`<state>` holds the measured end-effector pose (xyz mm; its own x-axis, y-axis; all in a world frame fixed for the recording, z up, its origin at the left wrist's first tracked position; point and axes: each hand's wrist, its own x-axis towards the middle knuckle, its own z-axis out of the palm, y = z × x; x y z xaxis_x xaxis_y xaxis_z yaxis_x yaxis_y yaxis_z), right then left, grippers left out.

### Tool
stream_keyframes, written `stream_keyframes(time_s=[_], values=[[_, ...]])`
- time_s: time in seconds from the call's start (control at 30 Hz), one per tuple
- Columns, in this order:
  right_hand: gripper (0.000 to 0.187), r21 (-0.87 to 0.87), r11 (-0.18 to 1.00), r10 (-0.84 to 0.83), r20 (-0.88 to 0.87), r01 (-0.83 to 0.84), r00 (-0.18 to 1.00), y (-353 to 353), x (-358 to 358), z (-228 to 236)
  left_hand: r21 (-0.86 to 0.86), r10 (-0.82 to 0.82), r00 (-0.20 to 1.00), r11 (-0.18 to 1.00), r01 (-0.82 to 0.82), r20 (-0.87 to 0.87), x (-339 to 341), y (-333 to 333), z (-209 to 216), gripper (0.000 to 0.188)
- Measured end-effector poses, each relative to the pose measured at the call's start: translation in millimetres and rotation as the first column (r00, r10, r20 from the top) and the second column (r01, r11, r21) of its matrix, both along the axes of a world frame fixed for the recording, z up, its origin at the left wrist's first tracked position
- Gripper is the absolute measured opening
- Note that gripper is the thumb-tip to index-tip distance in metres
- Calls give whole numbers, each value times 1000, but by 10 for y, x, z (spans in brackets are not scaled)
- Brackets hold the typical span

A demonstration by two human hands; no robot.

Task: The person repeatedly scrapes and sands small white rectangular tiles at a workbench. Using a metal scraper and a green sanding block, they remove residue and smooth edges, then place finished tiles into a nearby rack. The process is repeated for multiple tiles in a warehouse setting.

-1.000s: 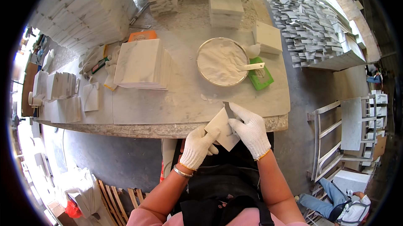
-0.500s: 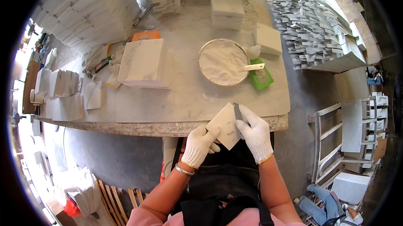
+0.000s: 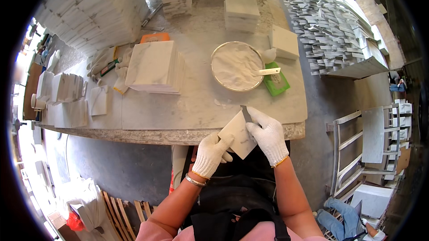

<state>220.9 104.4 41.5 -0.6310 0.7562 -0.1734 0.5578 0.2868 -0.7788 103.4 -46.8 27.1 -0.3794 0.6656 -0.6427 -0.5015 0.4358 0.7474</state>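
White knit gloves cover both hands. My left hand (image 3: 212,154) grips a white marble tile (image 3: 237,137) by its left corner, thumb on top and fingers beneath. The tile is tilted cornerwise at the table's front edge, with grey veins on its face. In my right hand (image 3: 269,136) is a thin dark-grey blade-like scraper (image 3: 246,113), lying along the tile's upper right edge. A metal bowl (image 3: 215,72) of white powder or paste stands beyond my hands, with a white-handled tool (image 3: 269,71) stuck in it.
On the stone table (image 3: 196,111) a stack of tiles (image 3: 152,66) stands left of the bowl, and a green packet (image 3: 278,83) lies right of it. Tall marble stacks (image 3: 96,10) rise behind. A metal rack (image 3: 342,151) stands to the right, near a person's jean-clad legs (image 3: 339,216).
My right hand and the scraper have shifted slightly left and up along the tile's edge. My left hand holds the tile in nearly the same place.
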Motion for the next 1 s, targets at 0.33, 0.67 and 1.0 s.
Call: stream_keyframes(time_s=[0.33,0.67,1.0], values=[[46,-101,995,-7,28,10,1000,-16,-30,211,8,10,1000,1000,-10,-17,11,-12,-44,39],[51,-40,993,112,28,-111,993,-46,-109,106,11,8,999,1000,-7,-39,24,-8,-15,37],[51,-332,919,-297,-228,213,927,-43,796,508,343,-80,980,939,12,184,9,-245,-124,41]])
